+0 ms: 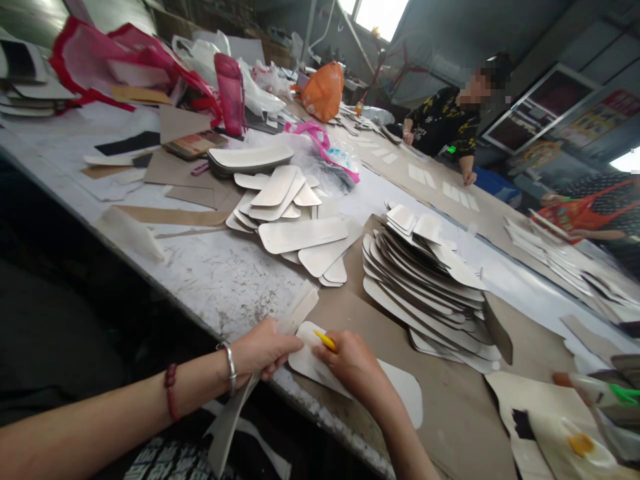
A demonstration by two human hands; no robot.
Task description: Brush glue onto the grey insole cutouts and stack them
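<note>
One white rounded panel (404,392) lies directly under the right hand (353,367), its long axis roughly following the worktable's edge (325,412); I see that hand closed around a yellow pen-like tool (325,340). The left hand (263,347), beside the panel's left end, pinches a pale strip (233,420).

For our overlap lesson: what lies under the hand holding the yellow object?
A white, rounded panel; the right hand covers much of its middle, so that part cannot be seen.

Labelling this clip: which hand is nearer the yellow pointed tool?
Right. The right hand holds the yellow pointed tool; the left hand is left of it, holding a pale strip.
</note>
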